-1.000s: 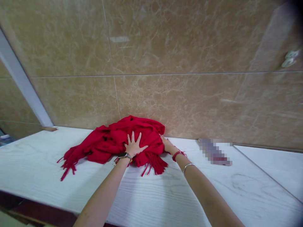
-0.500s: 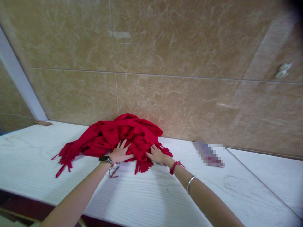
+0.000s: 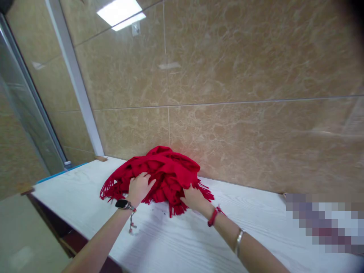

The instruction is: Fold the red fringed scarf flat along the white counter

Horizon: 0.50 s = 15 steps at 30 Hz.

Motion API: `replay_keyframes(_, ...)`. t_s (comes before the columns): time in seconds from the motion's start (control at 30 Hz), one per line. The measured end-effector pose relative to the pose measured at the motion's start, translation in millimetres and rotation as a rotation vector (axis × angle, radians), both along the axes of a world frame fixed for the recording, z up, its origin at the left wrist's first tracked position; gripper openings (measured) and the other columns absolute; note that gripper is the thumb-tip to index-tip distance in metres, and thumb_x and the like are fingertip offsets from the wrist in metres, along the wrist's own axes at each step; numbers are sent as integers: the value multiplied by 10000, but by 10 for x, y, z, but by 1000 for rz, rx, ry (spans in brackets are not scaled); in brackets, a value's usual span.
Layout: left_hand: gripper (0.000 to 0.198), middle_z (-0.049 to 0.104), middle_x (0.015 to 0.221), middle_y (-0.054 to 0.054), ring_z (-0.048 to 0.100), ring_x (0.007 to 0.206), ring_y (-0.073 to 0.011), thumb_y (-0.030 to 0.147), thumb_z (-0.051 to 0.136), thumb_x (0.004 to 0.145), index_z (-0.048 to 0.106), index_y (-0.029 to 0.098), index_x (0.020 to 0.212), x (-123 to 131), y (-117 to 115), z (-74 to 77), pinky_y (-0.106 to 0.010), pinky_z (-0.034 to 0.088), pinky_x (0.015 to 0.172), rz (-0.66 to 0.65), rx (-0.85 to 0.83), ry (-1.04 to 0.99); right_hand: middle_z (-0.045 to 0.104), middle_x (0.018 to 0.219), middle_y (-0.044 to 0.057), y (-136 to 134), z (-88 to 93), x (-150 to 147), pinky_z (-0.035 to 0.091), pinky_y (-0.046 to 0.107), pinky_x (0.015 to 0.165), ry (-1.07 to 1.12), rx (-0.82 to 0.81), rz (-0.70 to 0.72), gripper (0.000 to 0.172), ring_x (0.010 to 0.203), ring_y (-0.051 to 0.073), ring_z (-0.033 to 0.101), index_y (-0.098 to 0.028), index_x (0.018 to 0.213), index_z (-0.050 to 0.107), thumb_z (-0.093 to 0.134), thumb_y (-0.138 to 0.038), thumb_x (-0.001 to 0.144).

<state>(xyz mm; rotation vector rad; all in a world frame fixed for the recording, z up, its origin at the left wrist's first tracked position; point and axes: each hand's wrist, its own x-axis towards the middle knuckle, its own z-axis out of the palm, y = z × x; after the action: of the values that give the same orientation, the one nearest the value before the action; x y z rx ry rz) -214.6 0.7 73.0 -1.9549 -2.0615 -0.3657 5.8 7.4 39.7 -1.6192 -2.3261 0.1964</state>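
A red fringed scarf (image 3: 170, 167) lies bunched in a heap on the white tabletop, against the tiled wall. My left hand (image 3: 139, 188), with a dark watch and a beaded bracelet at the wrist, is on the heap's front left side. Its fingers curl over the cloth, with the thumb to the right. My right hand (image 3: 195, 198), wearing a red cord bracelet and a silver bangle farther up the arm, presses bent fingers into the cloth's right side. The fingertips of this hand are partly hidden in the folds. Fringe spreads between my hands and at both ends.
The white table (image 3: 241, 223) runs along a brown marbled tile wall (image 3: 241, 148). A pixelated object (image 3: 318, 223) lies at the right. A small wooden block (image 3: 101, 158) sits at the back left corner, and a clear bottle (image 3: 67, 165) stands past the blue edge.
My view has swung left and up. My fingers, spread flat before, now bend into the scarf. My left hand has shifted left over the cloth, and the scarf's left end is drawn in.
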Motion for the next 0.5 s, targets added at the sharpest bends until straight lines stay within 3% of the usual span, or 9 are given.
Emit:
replay_keyframes(0.07, 566, 282, 1403, -111, 278, 1242, -377, 536, 309, 825, 365, 247, 1309, -124, 80, 85, -566, 334, 894, 81, 145, -59, 619, 1006, 201, -45, 213, 66, 365, 496, 860, 8, 46, -12, 415, 998, 324, 541, -121, 1033, 631, 342, -363, 860)
replay_keyframes(0.1, 667, 167, 1447, -107, 185, 1264, -427, 606, 335, 784, 272, 266, 1355, -183, 153, 88, -616, 316, 875, 117, 160, -105, 592, 1078, 190, -30, 310, 70, 333, 511, 892, 27, 126, -20, 439, 1059, 325, 501, -147, 1101, 596, 308, -387, 872)
replay_keyframes(0.13, 779, 58, 1468, -96, 99, 1267, -470, 670, 370, 728, 177, 292, 1381, -236, 240, 60, -660, 296, 851, 141, 125, -154, 521, 1201, 172, 12, 384, 48, 284, 544, 922, 51, 237, -28, 467, 1150, 341, 415, -184, 1202, 519, 309, -430, 866)
replay_keyframes(0.2, 941, -74, 1470, -67, 6, 1247, -520, 742, 437, 620, 60, 342, 1384, -321, 434, -78, -712, 265, 813, 148, -15, -236, 243, 1425, 107, 173, 431, -66, 191, 649, 912, 68, 377, -26, 640, 1279, 403, 140, -283, 1361, 273, 395, -555, 795)
replay_keyframes(0.23, 987, -104, 1466, -59, -13, 1242, -526, 749, 467, 587, 36, 351, 1381, -356, 530, -173, -719, 256, 810, 141, -76, -257, 111, 1465, 76, 284, 395, -146, 178, 697, 872, 59, 372, -14, 750, 1283, 436, 23, -323, 1383, 172, 443, -605, 743)
replay_keyframes(0.3, 1030, -131, 1462, -53, -13, 1238, -530, 741, 500, 561, 19, 345, 1381, -426, 707, -370, -710, 255, 825, 116, -134, -272, -14, 1476, 57, 532, 235, -317, 218, 721, 814, 31, 233, 11, 848, 1269, 463, -55, -352, 1386, 92, 481, -643, 691)
replay_keyframes(0.4, 1015, -116, 1465, -62, 91, 1247, -505, 715, 506, 584, 13, 333, 1384, -565, 946, -575, -649, 276, 877, 55, -126, -266, -65, 1472, 72, 865, -56, -528, 282, 675, 817, 49, 107, 10, 848, 1280, 443, -39, -342, 1389, 39, 458, -631, 711)
replay_keyframes(0.5, 956, -38, 1472, -78, 233, 1252, -421, 647, 531, 630, 49, 321, 1388, -741, 1169, -637, -544, 309, 925, -14, -84, -211, -82, 1470, 75, 1051, -200, -676, 264, 669, 842, 66, 107, 3, 843, 1285, 433, -28, -342, 1389, 13, 434, -637, 721)
